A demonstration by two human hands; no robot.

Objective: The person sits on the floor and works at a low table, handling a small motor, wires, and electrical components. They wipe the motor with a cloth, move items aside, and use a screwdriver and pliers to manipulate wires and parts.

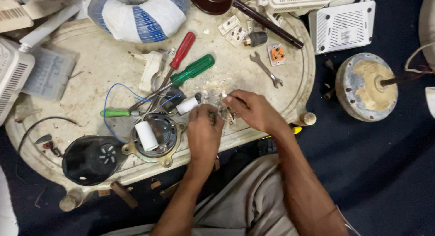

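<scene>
My left hand (205,132) and my right hand (252,110) meet over the near edge of a worn white table (99,68). Together they pinch a small dark part (224,113) among pale crumbs and debris; its shape is too small to tell. Just left of my left hand lies a white cylinder (187,105) with wires. A second white cylinder (147,135) rests on a round metal motor housing (156,138). A green-handled screwdriver (192,70) and a red-handled screwdriver (182,50) lie behind the hands.
A black round cover (92,160) sits at the near left. A spanner (266,69), wall sockets (233,29), a blue wire (111,107), a green-handled tool (115,112) and a blue-and-white cloth roll (136,14) lie on the table. A round motor disc (366,86) and white vented boxes (342,25) are on the right.
</scene>
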